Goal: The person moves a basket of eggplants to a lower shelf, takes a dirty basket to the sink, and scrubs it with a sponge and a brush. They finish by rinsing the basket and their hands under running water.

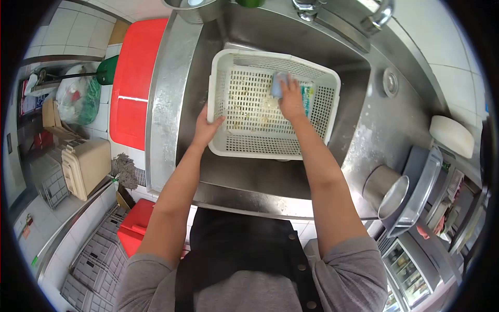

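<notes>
A white perforated plastic basket (218, 104) sits in the steel sink, slightly tilted in my view. My left hand (209, 127) is closed on its left wall, the thumb over the rim and the fingers hidden outside. Inside the basket, my right hand (292, 101) presses a light blue sponge (277, 86) against the bottom. Yellowish-brown bits and some foam dot the bottom around the sponge. A green and white packet or label (305, 99) lies just right of my right hand, partly covered by it.
The steel sink (249, 179) surrounds the basket, with a faucet (377, 21) at the far right. A metal pot (200, 11) stands at the back left. On the right counter are a steel container (384, 190) and a drain strainer (390, 82). A red lid (136, 78) is left.
</notes>
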A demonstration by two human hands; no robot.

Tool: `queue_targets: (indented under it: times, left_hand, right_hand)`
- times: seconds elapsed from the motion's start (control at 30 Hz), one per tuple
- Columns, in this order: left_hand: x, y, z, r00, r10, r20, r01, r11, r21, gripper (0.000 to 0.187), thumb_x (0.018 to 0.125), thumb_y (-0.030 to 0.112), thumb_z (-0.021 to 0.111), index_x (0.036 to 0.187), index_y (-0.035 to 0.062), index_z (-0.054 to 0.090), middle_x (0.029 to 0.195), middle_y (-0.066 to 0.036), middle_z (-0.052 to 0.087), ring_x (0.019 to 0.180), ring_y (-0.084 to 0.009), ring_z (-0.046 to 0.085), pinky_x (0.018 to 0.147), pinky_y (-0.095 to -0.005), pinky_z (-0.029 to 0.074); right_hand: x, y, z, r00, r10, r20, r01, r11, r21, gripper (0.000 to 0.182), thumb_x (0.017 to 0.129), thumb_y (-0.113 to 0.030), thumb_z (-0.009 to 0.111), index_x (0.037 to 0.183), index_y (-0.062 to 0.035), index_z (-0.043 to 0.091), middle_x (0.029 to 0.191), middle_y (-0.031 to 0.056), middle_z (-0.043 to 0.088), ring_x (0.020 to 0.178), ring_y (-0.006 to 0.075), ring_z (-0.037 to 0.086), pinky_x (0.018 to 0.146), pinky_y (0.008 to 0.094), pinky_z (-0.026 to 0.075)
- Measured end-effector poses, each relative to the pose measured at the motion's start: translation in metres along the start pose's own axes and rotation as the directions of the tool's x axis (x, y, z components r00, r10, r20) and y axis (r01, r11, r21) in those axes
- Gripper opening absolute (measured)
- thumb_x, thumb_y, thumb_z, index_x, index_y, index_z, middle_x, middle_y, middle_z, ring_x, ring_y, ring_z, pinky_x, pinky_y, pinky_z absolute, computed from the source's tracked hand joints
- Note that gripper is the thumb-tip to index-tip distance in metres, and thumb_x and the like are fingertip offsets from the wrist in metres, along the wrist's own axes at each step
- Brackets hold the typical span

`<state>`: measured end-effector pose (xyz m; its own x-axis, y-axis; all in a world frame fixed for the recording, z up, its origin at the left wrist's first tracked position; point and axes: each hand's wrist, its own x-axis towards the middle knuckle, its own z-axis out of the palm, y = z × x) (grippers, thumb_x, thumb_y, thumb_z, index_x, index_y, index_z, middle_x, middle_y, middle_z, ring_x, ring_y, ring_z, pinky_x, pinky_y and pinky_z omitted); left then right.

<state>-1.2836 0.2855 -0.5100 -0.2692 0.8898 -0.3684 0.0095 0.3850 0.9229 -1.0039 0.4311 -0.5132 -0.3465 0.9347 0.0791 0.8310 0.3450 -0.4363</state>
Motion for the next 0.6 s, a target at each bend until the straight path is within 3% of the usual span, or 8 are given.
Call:
queue_targets:
  times: [0.07,0.17,0.23,0.27,0.33,0.4,0.43,0.6]
  left_hand:
    - [0.001,0.002,0.004,1.000,-0.024,0.003,0.024,0.998,-0.057,0.058,0.079,-0.013,0.054,0.136,-0.0009,0.050,0.120,-0.010,0.065,0.109,-0.0182,0.062,0.096,-0.0307,0.048]
    - [0.001,0.016,0.008,0.991,-0.131,-0.011,0.128,0.983,-0.133,0.056,0.077,-0.015,0.050,0.130,-0.0015,0.055,0.115,-0.009,0.067,0.104,-0.0170,0.064,0.094,-0.0296,0.049]
    - [0.001,0.012,0.008,0.993,-0.115,0.008,0.115,0.986,-0.118,0.054,0.077,-0.015,0.050,0.130,-0.0031,0.055,0.116,-0.011,0.067,0.107,-0.0177,0.063,0.095,-0.0294,0.048]
    - [0.004,0.012,0.005,0.996,-0.085,0.015,0.086,0.992,-0.093,0.052,0.078,-0.016,0.050,0.129,-0.0047,0.055,0.116,-0.012,0.067,0.109,-0.0183,0.063,0.097,-0.0292,0.047]
    - [0.006,0.010,0.000,0.996,-0.077,0.039,0.080,0.994,-0.074,0.052,0.078,-0.016,0.050,0.129,-0.0050,0.055,0.116,-0.012,0.067,0.109,-0.0182,0.063,0.096,-0.0290,0.047]
    - [0.011,0.008,-0.001,0.997,-0.058,0.057,0.061,0.996,-0.057,0.052,0.078,-0.016,0.049,0.129,-0.0054,0.055,0.115,-0.012,0.067,0.109,-0.0181,0.063,0.096,-0.0289,0.047]
    - [0.011,0.004,0.003,0.997,-0.065,0.033,0.068,0.992,-0.110,0.052,0.078,-0.017,0.050,0.128,-0.0054,0.055,0.115,-0.012,0.067,0.108,-0.0181,0.063,0.095,-0.0289,0.047]
    - [0.009,0.010,0.009,0.994,-0.106,-0.002,0.105,0.986,-0.126,0.049,0.079,-0.017,0.050,0.126,-0.0054,0.056,0.113,-0.012,0.067,0.107,-0.0179,0.064,0.094,-0.0290,0.049]
  right_hand:
    - [0.000,-0.023,0.024,0.962,0.134,0.240,-0.086,0.976,-0.202,0.065,0.085,-0.001,0.058,0.146,-0.0142,0.040,0.152,0.0233,0.030,0.134,0.0514,0.035,0.114,0.0519,0.035]
    - [-0.028,-0.043,0.084,0.965,0.216,0.148,-0.190,0.966,-0.172,0.056,0.088,-0.005,0.058,0.142,-0.0118,0.043,0.147,0.0229,0.037,0.133,0.0535,0.036,0.115,0.0543,0.033]
    - [-0.093,-0.050,0.137,0.974,-0.210,0.081,0.217,0.971,-0.102,0.045,0.091,-0.011,0.059,0.135,-0.0079,0.049,0.143,0.0226,0.043,0.131,0.0500,0.040,0.113,0.0513,0.035]
    - [-0.085,-0.048,0.130,0.975,-0.207,0.078,0.215,0.971,-0.108,0.045,0.091,-0.011,0.059,0.135,-0.0079,0.049,0.143,0.0226,0.043,0.131,0.0500,0.040,0.113,0.0513,0.035]
    - [-0.062,-0.040,0.091,0.899,-0.320,0.300,0.179,0.893,0.413,0.033,0.087,0.000,0.054,0.118,0.0006,0.063,0.133,0.0247,0.050,0.120,0.0485,0.050,0.104,0.0499,0.044]
    - [-0.015,-0.009,0.048,0.946,0.245,0.211,-0.317,0.834,0.452,0.027,0.094,-0.014,0.055,0.118,-0.0030,0.062,0.123,0.0240,0.055,0.113,0.0409,0.053,0.100,0.0460,0.044]
    - [-0.005,0.033,0.055,0.999,0.038,0.000,-0.037,0.988,-0.150,0.025,0.091,-0.007,0.053,0.112,0.0009,0.064,0.117,0.0237,0.057,0.109,0.0388,0.055,0.095,0.0466,0.047]
    - [0.003,-0.002,0.073,0.942,0.300,0.149,-0.295,0.954,-0.055,0.039,0.084,0.006,0.045,0.119,0.0019,0.060,0.116,0.0255,0.059,0.110,0.0400,0.058,0.096,0.0452,0.049]
